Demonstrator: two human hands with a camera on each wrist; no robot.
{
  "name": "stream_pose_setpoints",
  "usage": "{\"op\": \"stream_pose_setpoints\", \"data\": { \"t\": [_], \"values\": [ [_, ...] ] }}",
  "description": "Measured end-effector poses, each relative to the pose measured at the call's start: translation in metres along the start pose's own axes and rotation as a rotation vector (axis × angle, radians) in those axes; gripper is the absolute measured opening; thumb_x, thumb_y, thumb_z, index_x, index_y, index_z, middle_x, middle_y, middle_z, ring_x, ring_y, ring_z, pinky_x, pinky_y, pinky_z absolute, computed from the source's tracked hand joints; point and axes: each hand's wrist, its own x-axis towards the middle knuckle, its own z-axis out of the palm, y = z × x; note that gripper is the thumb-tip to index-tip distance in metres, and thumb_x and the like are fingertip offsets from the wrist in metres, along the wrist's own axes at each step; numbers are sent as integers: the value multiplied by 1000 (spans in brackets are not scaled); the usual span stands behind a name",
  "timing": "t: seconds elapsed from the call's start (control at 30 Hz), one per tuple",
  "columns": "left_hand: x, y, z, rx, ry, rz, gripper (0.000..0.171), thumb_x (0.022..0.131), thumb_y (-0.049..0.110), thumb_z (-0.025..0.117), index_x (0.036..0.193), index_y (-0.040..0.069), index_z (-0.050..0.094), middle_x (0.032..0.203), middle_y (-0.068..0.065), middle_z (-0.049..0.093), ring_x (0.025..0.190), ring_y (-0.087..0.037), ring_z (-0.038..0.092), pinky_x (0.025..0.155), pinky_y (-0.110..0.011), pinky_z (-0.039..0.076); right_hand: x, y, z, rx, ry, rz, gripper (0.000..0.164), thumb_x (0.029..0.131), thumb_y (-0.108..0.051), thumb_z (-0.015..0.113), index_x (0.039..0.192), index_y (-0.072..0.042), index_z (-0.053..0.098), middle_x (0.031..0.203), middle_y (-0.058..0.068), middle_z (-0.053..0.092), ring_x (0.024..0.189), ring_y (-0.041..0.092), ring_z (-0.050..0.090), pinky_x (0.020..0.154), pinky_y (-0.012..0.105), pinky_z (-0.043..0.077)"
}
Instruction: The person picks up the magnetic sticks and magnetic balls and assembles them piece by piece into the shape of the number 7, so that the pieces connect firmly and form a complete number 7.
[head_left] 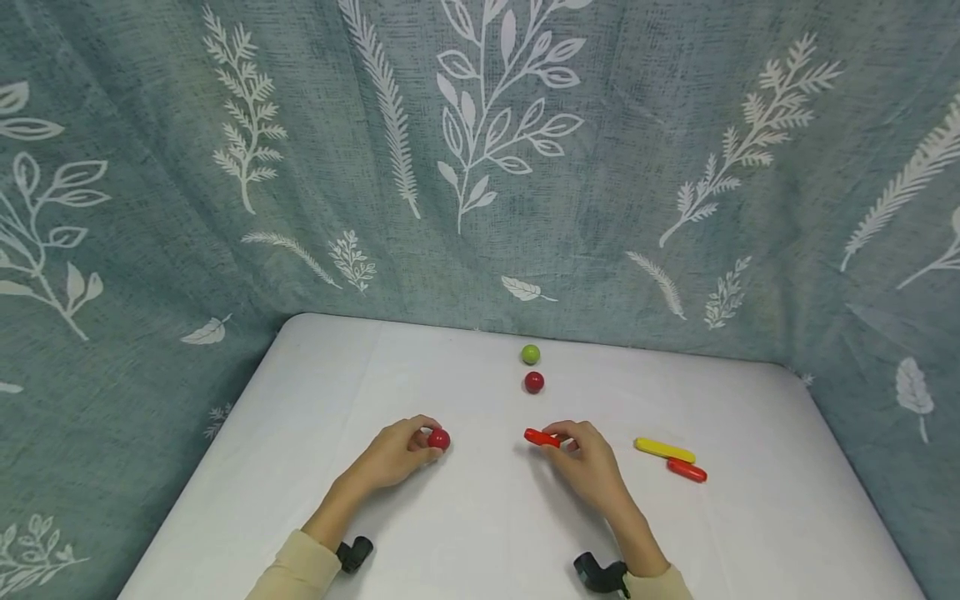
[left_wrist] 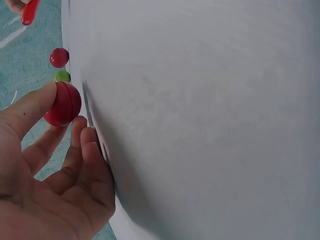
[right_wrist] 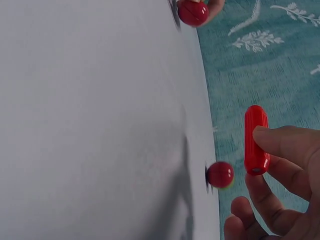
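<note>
Between thumb and fingers, my left hand [head_left: 399,451] pinches a glossy red ball [head_left: 438,439]. A thin seam runs around that ball [left_wrist: 63,104] in the left wrist view. My right hand [head_left: 589,466] holds a short red ribbed plastic stick [right_wrist: 256,140] with rounded ends, thumb on one side and fingers on the other. Both held things are above the white table, the stick tilted slightly in the head view. Farther back, a second red ball [head_left: 534,382] sits just in front of a green ball [head_left: 531,354].
Right of my right hand, a longer yellow stick [head_left: 664,450] lies beside another short red stick [head_left: 686,470]. The white table [head_left: 480,533] ends at the back against a blue-green curtain [head_left: 450,267] printed with white leaves. Black wrist mounts [head_left: 600,573] stick out near both sleeves.
</note>
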Motion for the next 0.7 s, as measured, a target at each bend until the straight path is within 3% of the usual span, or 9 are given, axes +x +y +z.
{"op": "stream_pose_setpoints", "data": {
  "t": [0.4,0.7],
  "values": [
    [3,-6,1,4,-31,-32,34,94,21,72,126,13,65,92,0,61,79,-15,55,67,-33,48,9,-16,36,51,-65,-82,20,85,-8,80,102,-15,74,88,1,59,81,20,53,70,34,44],
    [5,-6,1,39,-56,-5,34,96,19,69,129,14,63,89,1,57,77,-15,51,64,-31,45,15,-24,58,61,-130,-72,19,86,-8,79,102,-14,74,85,0,56,76,16,50,64,30,43]
  ]
}}
